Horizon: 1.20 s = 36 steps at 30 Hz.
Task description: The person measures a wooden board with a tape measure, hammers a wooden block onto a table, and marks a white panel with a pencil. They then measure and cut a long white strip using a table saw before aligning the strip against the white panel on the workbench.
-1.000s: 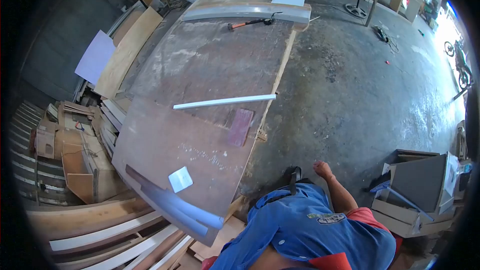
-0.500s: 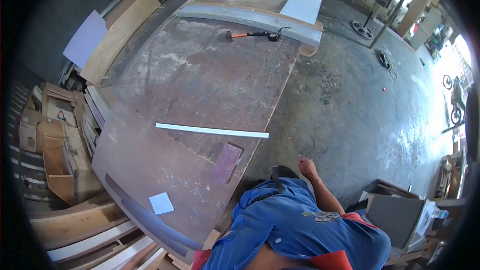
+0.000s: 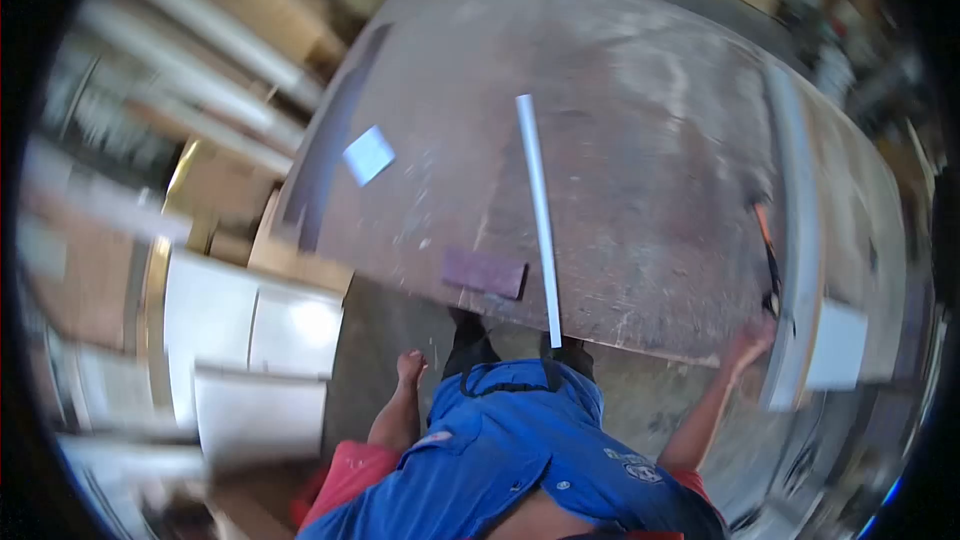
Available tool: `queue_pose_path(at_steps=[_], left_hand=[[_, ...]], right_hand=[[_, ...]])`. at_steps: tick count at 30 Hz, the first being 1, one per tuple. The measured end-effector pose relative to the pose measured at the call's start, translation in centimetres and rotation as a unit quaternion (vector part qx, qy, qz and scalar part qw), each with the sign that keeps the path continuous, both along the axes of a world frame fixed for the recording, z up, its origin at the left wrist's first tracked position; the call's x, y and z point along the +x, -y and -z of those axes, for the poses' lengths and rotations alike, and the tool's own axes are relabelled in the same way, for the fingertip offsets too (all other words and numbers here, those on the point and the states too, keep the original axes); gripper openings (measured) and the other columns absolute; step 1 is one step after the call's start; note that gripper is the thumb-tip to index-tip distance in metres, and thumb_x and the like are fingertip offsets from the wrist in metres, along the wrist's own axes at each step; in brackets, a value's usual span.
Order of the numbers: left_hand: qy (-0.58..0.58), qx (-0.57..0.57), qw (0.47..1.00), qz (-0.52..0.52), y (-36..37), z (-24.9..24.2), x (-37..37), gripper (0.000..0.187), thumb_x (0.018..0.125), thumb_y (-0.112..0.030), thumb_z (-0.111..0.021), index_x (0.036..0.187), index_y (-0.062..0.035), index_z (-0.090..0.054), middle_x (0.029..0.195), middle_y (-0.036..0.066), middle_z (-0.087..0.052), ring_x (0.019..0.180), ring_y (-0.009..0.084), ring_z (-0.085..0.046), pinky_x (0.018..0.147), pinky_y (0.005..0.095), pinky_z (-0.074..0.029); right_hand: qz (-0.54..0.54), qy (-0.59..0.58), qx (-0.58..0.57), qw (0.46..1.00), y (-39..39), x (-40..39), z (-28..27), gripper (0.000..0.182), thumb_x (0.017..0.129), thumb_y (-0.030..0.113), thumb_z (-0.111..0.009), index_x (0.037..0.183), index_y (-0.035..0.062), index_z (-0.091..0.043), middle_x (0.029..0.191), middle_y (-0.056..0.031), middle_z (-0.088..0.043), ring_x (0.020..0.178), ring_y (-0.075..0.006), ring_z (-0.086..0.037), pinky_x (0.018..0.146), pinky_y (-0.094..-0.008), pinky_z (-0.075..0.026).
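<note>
My left hand hangs low beside my body, fingers curled, near the front edge of the brown table. On the right, my right hand is over the table's front edge, close to the hammer and the dark item by its handle end; blur hides its fingers. A narrow white strip lies across the table in front of me. Left of it rests a purple-brown block. Farther left is a small white square piece.
A long pale beam crosses the table at the right, with a white panel beyond it. White boards and long planks are stacked at the left. Concrete floor shows below the table.
The view has swung round, so the table now stretches across in front of me. My left hand has come into view. My right hand has moved out towards the hammer end of the table.
</note>
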<state>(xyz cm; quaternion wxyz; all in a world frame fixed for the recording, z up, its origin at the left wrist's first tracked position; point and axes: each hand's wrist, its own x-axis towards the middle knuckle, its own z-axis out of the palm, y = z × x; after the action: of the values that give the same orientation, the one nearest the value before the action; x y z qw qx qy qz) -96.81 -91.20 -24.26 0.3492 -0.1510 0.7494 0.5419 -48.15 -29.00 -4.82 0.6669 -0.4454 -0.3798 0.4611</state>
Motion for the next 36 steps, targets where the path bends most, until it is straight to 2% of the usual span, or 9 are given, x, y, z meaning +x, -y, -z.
queue_pose_path(at_steps=[2,4,6,10,14,23,29,34,36], left_hand=[[-0.058,-0.191,0.975,0.102,-1.7,-4.8,6.1,0.021,0.082,-0.018,-0.053,0.085,-0.0034,-0.068,0.081,0.015,-0.069,0.076,0.0264,-0.068,0.065,0.0381,-0.052],[-0.090,-0.364,0.900,0.221,-2.2,-6.2,10.2,0.025,0.081,-0.022,-0.054,0.089,-0.0039,-0.069,0.087,0.017,-0.070,0.082,0.0316,-0.069,0.069,0.0409,-0.052],[-0.162,-0.261,0.784,0.539,1.5,-1.5,11.6,0.030,0.079,-0.029,-0.053,0.093,-0.0076,-0.070,0.093,0.018,-0.069,0.091,0.0380,-0.066,0.077,0.0444,-0.051],[-0.033,-0.296,0.933,0.200,1.1,-5.2,14.1,0.034,0.079,-0.030,-0.051,0.095,-0.0094,-0.072,0.107,0.019,-0.066,0.103,0.0380,-0.062,0.086,0.0446,-0.051],[-0.071,-0.311,0.844,0.430,-2.2,-5.3,14.1,0.036,0.077,-0.029,-0.056,0.103,-0.0095,-0.071,0.112,0.020,-0.065,0.107,0.0362,-0.061,0.090,0.0427,-0.050],[-0.128,-0.049,0.940,0.311,-1.0,-7.5,12.8,0.038,0.079,-0.024,-0.059,0.113,-0.0082,-0.067,0.106,0.015,-0.069,0.098,0.0309,-0.066,0.086,0.0377,-0.051],[-0.046,-0.110,0.991,0.056,16.1,-0.3,12.4,0.022,0.076,-0.021,-0.061,0.089,-0.0066,-0.070,0.091,0.018,-0.069,0.086,0.0328,-0.066,0.073,0.0404,-0.053],[-0.122,-0.372,0.864,0.317,29.2,3.1,16.1,0.018,0.077,-0.019,-0.061,0.084,-0.0040,-0.069,0.076,0.015,-0.068,0.066,0.0224,-0.068,0.058,0.0374,-0.054],[0.079,-0.211,0.974,-0.007,31.3,4.8,18.2,0.016,0.082,-0.016,-0.058,0.082,-0.0060,-0.069,0.073,0.011,-0.068,0.063,0.0147,-0.067,0.049,0.0338,-0.052]], right_hand=[[0.133,0.785,0.038,0.605,-7.5,6.6,4.2,0.064,0.095,0.042,-0.048,0.146,0.0065,-0.033,0.147,-0.0176,-0.037,0.132,-0.0365,-0.039,0.108,-0.0499,-0.032],[0.206,0.792,-0.056,0.571,-9.1,4.7,2.5,0.063,0.094,0.043,-0.049,0.148,0.0138,-0.032,0.143,-0.0175,-0.041,0.128,-0.0381,-0.043,0.104,-0.0516,-0.036],[0.126,0.761,-0.103,0.627,-10.4,3.7,3.2,0.061,0.093,0.042,-0.051,0.147,0.0165,-0.035,0.140,-0.0176,-0.043,0.125,-0.0381,-0.046,0.101,-0.0524,-0.038],[0.140,0.756,-0.132,0.626,-9.6,3.0,4.6,0.053,0.090,0.040,-0.057,0.138,0.0206,-0.046,0.133,-0.0161,-0.049,0.118,-0.0384,-0.051,0.097,-0.0522,-0.043],[0.068,0.695,-0.131,0.703,-10.5,4.1,1.3,0.047,0.089,0.041,-0.061,0.127,0.0138,-0.053,0.114,-0.0115,-0.062,0.111,-0.0327,-0.057,0.090,-0.0464,-0.045],[-0.088,0.197,-0.018,0.976,8.0,-11.3,-2.5,0.040,0.092,0.036,-0.063,0.116,0.0037,-0.059,0.100,-0.0073,-0.062,0.083,-0.0189,-0.061,0.063,-0.0305,-0.051],[-0.515,0.325,-0.109,0.786,31.2,-27.1,-6.3,0.033,0.088,0.026,-0.067,0.116,0.0096,-0.061,0.097,-0.0042,-0.062,0.084,-0.0205,-0.061,0.075,-0.0344,-0.053],[-0.699,0.474,0.160,0.511,42.8,-32.6,-10.7,0.041,0.080,0.032,-0.073,0.111,0.0067,-0.064,0.112,-0.0117,-0.065,0.102,-0.0238,-0.064,0.087,-0.0347,-0.051],[-0.710,0.476,0.191,0.482,44.5,-33.5,-10.1,0.043,0.080,0.034,-0.073,0.112,0.0072,-0.063,0.112,-0.0126,-0.065,0.103,-0.0264,-0.064,0.088,-0.0354,-0.051]])
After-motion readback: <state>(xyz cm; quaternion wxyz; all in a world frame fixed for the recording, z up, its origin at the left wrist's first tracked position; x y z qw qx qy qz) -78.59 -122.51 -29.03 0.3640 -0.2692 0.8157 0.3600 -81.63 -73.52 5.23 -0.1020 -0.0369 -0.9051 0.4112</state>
